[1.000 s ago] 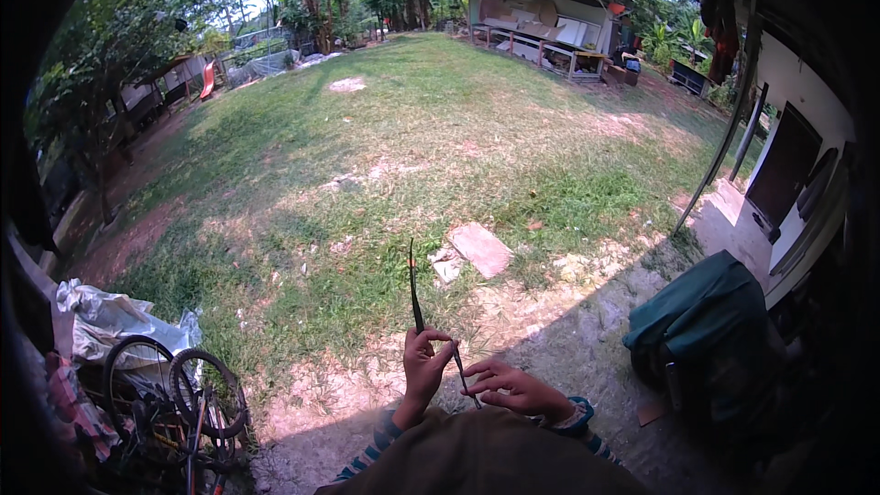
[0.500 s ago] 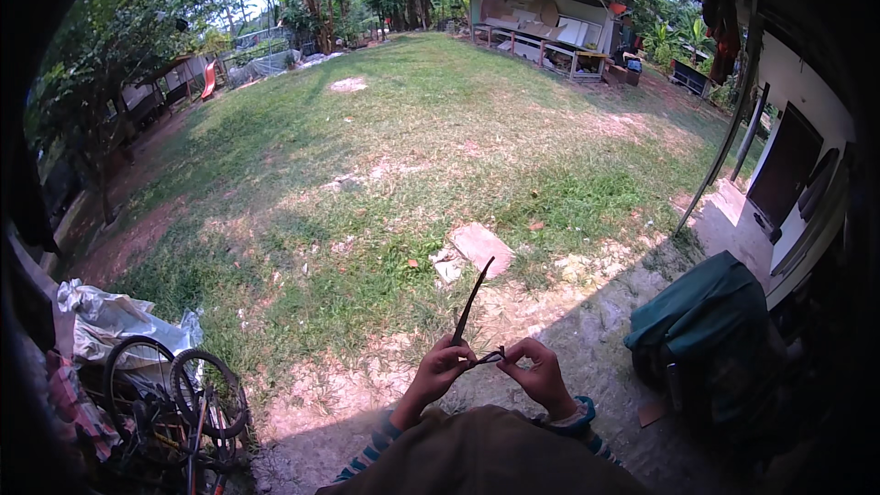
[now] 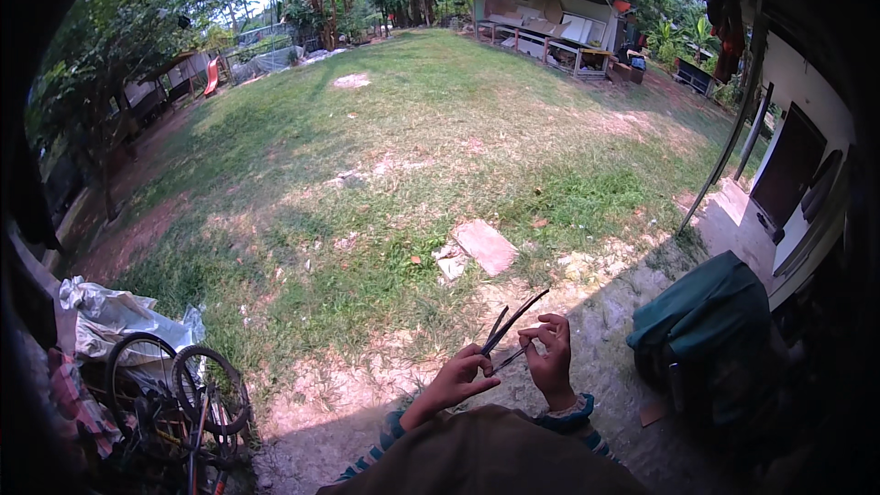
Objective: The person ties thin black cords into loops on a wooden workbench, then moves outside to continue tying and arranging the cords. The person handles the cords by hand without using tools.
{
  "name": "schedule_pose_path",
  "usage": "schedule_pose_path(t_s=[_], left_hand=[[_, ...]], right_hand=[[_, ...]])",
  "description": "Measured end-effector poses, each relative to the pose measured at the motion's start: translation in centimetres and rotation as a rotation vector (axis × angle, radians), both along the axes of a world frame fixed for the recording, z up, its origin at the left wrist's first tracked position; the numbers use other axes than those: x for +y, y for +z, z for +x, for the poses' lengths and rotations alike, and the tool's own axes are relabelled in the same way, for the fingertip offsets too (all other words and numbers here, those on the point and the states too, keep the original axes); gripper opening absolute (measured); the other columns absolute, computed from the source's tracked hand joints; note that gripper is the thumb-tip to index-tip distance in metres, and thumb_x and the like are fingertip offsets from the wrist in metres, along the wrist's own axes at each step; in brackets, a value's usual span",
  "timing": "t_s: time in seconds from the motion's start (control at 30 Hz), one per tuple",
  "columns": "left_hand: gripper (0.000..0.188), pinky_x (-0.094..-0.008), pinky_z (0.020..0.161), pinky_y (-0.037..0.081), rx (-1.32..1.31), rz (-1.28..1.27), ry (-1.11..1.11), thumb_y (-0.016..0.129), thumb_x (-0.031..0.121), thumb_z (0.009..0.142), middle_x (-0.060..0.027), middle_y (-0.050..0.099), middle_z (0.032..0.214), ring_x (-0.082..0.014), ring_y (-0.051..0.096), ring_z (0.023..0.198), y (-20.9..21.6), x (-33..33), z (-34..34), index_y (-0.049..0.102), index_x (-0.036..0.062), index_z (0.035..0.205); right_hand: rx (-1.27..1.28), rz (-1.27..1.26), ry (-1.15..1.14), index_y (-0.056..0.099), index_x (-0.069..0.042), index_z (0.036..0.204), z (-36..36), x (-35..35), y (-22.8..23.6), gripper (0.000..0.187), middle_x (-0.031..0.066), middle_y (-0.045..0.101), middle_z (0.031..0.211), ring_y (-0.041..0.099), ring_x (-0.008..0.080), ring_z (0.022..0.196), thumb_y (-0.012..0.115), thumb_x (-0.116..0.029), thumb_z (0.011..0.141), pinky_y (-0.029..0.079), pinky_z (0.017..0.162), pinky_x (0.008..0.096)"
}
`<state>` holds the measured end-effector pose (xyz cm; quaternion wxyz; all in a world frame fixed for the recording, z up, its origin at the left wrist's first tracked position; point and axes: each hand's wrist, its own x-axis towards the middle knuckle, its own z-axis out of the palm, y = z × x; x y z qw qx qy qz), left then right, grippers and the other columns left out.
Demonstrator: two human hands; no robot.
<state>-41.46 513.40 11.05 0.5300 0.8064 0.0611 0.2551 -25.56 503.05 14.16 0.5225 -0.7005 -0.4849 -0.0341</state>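
Note:
A dark, narrow, flexible strip [image 3: 518, 317] is held in front of my body; its exact kind I cannot tell. My left hand [image 3: 458, 379] grips it between thumb and fingers. One long end and a shorter one stick up and away from that hand, side by side. Part of the strip runs across to my right hand [image 3: 552, 363], whose thumb and forefinger pinch it while the other fingers point upward. Both forearms wear striped blue-green sleeves.
Bicycle wheels [image 3: 211, 391] and a frame lie at the lower left beside crumpled pale sheeting [image 3: 115, 316]. A bulky thing under a dark green cover [image 3: 701, 307] stands at the right. Ahead, a flat slab [image 3: 488, 247] rests on the grass. A pole [image 3: 724, 165] slants near the house.
My right hand has turned upright, its fingers raised. The strip's long end now leans further right, and a second, shorter end shows beside it.

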Motion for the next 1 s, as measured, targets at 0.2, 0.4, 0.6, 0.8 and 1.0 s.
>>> schedule_pose_path(t_s=[0.2,0.4,0.6,0.8,1.0], left_hand=[[0.015,-0.0178,0.048,0.025,-0.156,-0.276,0.421,0.07,0.004,0.071,0.0007,0.042,0.086,-0.0023,0.034,0.059,-1.2,1.0,-0.5,0.056,0.0053,0.075],[0.013,-0.0173,0.049,0.026,-0.134,-0.413,0.674,0.07,0.004,0.071,0.004,0.043,0.079,-0.0009,0.034,0.056,-0.6,1.4,-0.7,0.057,0.007,0.073],[0.008,-0.0183,0.049,0.026,-0.117,-0.375,0.673,0.07,0.006,0.073,0.0039,0.042,0.078,-0.0015,0.034,0.056,-1.0,1.2,-0.5,0.062,0.0057,0.074],[0.008,-0.0188,0.051,0.028,-0.076,-0.444,0.599,0.07,0.008,0.071,0.0034,0.042,0.082,-0.0026,0.036,0.059,0.1,0.8,-0.4,0.064,0.0059,0.076],[0.011,-0.0195,0.055,0.031,-0.094,-0.377,0.414,0.072,0.01,0.072,0.0006,0.042,0.084,-0.0052,0.037,0.066,-0.4,0.8,-0.3,0.064,0.0057,0.079]], right_hand=[[0.28,-0.08,0.288,0.064,-0.005,0.075,-0.1,-0.8,-0.2,0.012,0.0085,0.054,0.091,0.053,0.0197,0.089,0.072,-0.004,0.066,0.043,0.077,0.0303],[0.225,-0.225,0.822,0.066,-0.007,0.084,-2.1,-0.3,-0.1,0.016,0.0087,0.057,0.101,0.053,0.0216,0.098,0.072,-0.011,0.07,0.042,0.084,0.0329],[0.11,-0.199,0.941,0.064,-0.007,0.09,-2.8,-0.2,0.5,0.019,0.0088,0.056,0.103,0.052,0.0239,0.101,0.069,-0.008,0.072,0.04,0.089,0.0346],[0.175,-0.211,0.943,0.061,-0.006,0.085,-2.2,-0.4,0.9,0.015,0.006,0.06,0.09,0.055,0.0231,0.09,0.069,-0.009,0.073,0.042,0.08,0.0341],[0.316,-0.16,0.698,0.059,-0.004,0.078,-1.6,-0.6,0.0,0.016,0.0047,0.058,0.077,0.056,0.0169,0.074,0.072,-0.007,0.07,0.043,0.068,0.029]])
